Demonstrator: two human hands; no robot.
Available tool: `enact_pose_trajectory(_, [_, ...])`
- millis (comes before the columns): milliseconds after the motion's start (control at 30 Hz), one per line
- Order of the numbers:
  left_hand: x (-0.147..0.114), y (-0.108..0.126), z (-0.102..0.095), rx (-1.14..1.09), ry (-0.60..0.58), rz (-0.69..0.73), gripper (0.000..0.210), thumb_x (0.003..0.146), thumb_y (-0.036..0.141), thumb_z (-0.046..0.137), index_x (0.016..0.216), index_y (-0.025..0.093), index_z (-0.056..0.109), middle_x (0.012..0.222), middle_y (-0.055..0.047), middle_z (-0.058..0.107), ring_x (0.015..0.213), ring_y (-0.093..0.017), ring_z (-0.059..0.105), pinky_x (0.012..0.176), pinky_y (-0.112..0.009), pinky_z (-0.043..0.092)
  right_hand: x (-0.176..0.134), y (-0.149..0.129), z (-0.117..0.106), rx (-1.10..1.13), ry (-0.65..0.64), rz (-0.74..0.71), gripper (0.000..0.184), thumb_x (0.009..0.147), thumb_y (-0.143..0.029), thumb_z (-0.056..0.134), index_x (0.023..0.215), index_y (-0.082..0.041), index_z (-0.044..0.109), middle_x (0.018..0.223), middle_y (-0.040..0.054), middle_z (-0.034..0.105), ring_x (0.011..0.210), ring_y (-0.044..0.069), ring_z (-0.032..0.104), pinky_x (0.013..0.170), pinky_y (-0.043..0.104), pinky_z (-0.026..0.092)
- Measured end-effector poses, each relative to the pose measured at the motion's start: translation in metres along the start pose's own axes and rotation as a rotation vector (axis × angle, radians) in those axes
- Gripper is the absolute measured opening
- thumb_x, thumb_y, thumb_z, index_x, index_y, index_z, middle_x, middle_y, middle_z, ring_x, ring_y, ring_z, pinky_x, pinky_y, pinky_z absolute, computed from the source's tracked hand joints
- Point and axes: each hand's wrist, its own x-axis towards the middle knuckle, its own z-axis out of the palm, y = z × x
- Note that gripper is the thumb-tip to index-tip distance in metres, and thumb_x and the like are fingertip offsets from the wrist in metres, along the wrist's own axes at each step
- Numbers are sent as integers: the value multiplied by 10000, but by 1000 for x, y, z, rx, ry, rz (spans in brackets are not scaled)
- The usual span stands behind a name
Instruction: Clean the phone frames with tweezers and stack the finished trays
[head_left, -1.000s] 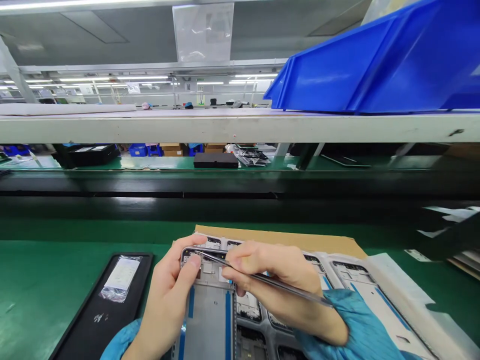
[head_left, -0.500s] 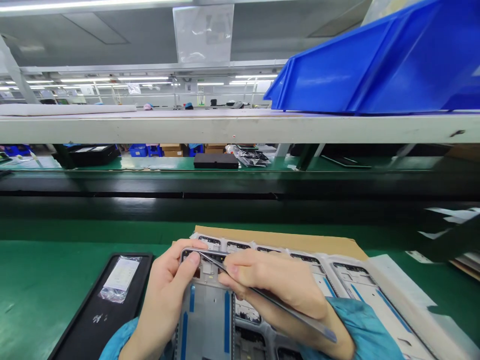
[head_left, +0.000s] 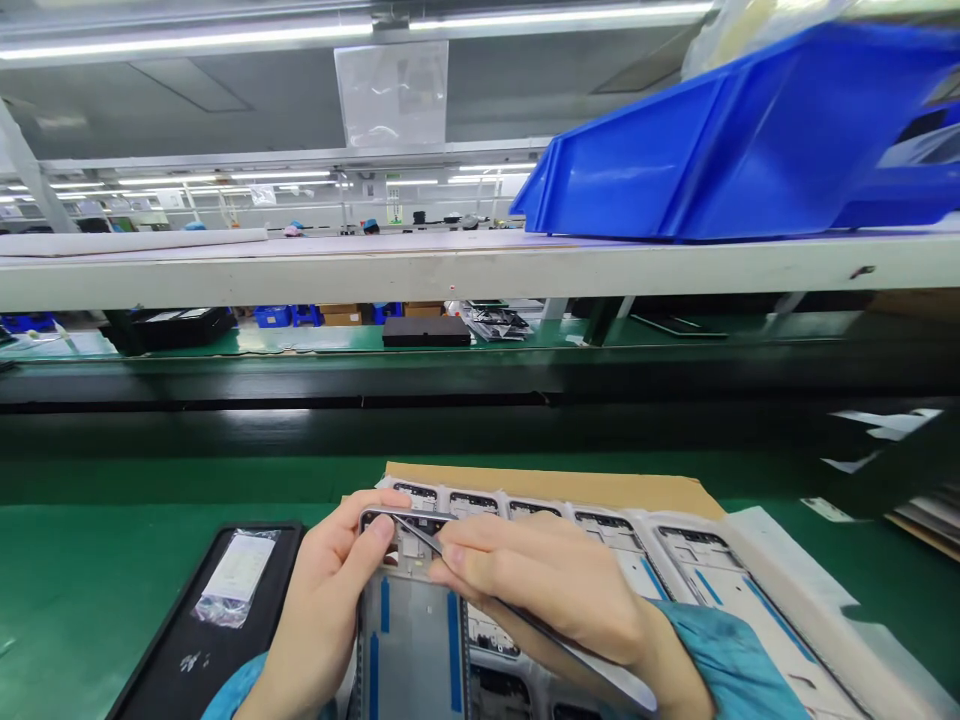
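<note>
Since a second ago the tweezers (head_left: 480, 590) have swung down: their tips now sit lower into the top edge of the phone frame (head_left: 411, 620), and the right hand (head_left: 547, 590) has rolled over them, fingers pressed together around the shaft. The left hand (head_left: 330, 600) still clasps the frame near the centre of the green bench (head_left: 90, 580), thumb pressed on its upper corner, so the work looks to be at the point of seating something small there, though the piece itself is too small to see. Just right lies a row of like frames (head_left: 675, 560) on cardboard; left sits a black tray (head_left: 187, 650) with a plastic bag (head_left: 236, 575). The right knuckles hide the tips' contact.
</note>
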Motion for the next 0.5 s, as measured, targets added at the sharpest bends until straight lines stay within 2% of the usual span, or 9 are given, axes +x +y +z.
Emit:
enact_pose_trajectory(133, [1, 0, 0, -9, 5, -25, 359, 769, 489, 811, 1005, 221, 778, 840, -31, 699, 654, -163, 612, 612, -244, 483, -1, 1, -5, 3, -77, -43, 194, 1049, -152, 474, 914, -166, 613, 810, 31, 682, 626, 92, 590, 521, 217, 415])
enact_pose_trajectory(267, [3, -2, -3, 18, -40, 4, 346, 804, 486, 786, 1034, 226, 775, 926, -49, 704, 761, -195, 652, 640, -243, 504, 2, -3, -9, -89, -158, -81, 425, 1080, -141, 340, 739, -165, 591, 716, 21, 594, 577, 100, 478, 511, 245, 351])
enact_pose_trajectory(333, [3, -3, -4, 28, -81, 2, 344, 822, 482, 771, 1054, 227, 769, 983, -61, 711, 736, -187, 652, 625, -243, 503, 4, -6, -10, -130, -222, -74, 500, 1085, -142, 288, 673, -168, 569, 661, 12, 544, 530, 104, 417, 486, 262, 313])
enact_pose_trajectory(433, [4, -5, -5, 39, -72, -6, 304, 834, 471, 761, 1012, 225, 766, 980, -56, 721, 633, -143, 614, 596, -232, 486, 6, -8, -10, -88, -307, -26, 553, 1091, -143, 206, 676, -163, 571, 646, 12, 532, 506, 100, 422, 458, 256, 316])
enact_pose_trajectory(500, [3, -4, -3, 51, -36, 20, 291, 819, 466, 775, 962, 212, 766, 923, -52, 729, 646, -153, 623, 623, -232, 498, 5, -8, -15, -47, -261, -5, 515, 1098, -166, 242, 719, -166, 591, 689, 16, 599, 526, 93, 476, 468, 239, 356])
